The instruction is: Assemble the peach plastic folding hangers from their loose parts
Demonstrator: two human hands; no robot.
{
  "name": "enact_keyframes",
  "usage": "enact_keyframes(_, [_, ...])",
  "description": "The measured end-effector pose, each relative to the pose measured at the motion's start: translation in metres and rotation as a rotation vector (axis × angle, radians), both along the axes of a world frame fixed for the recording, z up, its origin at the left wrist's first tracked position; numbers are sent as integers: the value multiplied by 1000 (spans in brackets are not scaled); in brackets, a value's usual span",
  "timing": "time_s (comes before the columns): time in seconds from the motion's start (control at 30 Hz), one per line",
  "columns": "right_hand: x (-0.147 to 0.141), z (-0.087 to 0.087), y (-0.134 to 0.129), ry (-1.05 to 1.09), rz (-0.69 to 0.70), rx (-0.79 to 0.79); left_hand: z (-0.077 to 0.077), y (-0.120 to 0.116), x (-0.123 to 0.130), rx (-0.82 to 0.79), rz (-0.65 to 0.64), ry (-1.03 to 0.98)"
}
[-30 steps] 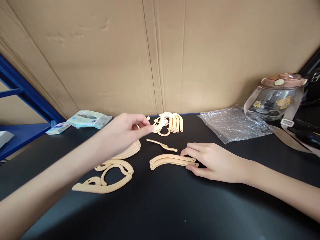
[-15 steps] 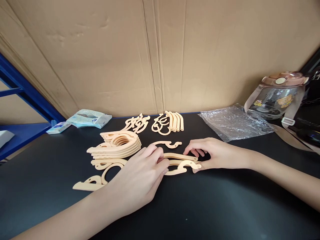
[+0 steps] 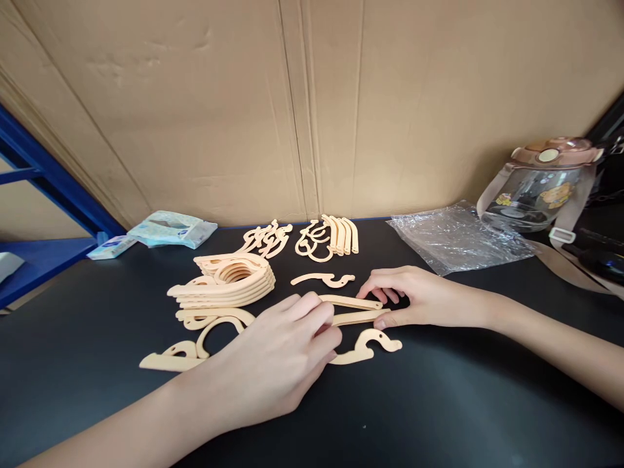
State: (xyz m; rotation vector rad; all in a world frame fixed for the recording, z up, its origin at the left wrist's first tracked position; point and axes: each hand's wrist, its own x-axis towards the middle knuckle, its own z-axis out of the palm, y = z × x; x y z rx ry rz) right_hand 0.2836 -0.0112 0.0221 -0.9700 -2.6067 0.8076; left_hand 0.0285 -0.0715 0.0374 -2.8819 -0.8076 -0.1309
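Observation:
Cream plastic pieces, which look like folding hanger parts, lie on the black table. My left hand (image 3: 287, 354) is closed, palm down, with a wavy hanger hook (image 3: 368, 349) sticking out from under its curled fingers. Its fingertips and the hook's other end are hidden. My right hand (image 3: 414, 296) pinches the right ends of two slim hanger arms, thumb on the near arm (image 3: 358, 317) and fingers at the far arm (image 3: 351, 301). The left ends of both arms run behind my left hand. A loose hook (image 3: 326, 279) lies just beyond them.
Hanger bodies are stacked (image 3: 234, 286) at the left, with a single body (image 3: 170, 362) nearer. Farther back are piled hooks (image 3: 268, 239) and several arms (image 3: 344, 235). Tissue packs (image 3: 170, 229) sit back left; a plastic bag (image 3: 453, 237) and strapped bottle (image 3: 541, 188) stand right.
My left hand has shifted slightly right and toward me. The hook under it has come away from the two arms and now lies nearer. My right hand has barely moved.

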Motion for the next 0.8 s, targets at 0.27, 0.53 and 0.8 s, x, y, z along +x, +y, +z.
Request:
enact_keyframes(0.27, [-4, 0, -3, 31, 1, 23, -15, 12, -6, -41, 171, -96])
enact_keyframes(0.53, [-16, 9, 9, 92, -128, 261, -25, 18, -6, -66, 215, -73])
enact_keyframes(0.8, [-70, 17, 62, -268, -89, 689, -24, 16, -7, -54, 151, -125])
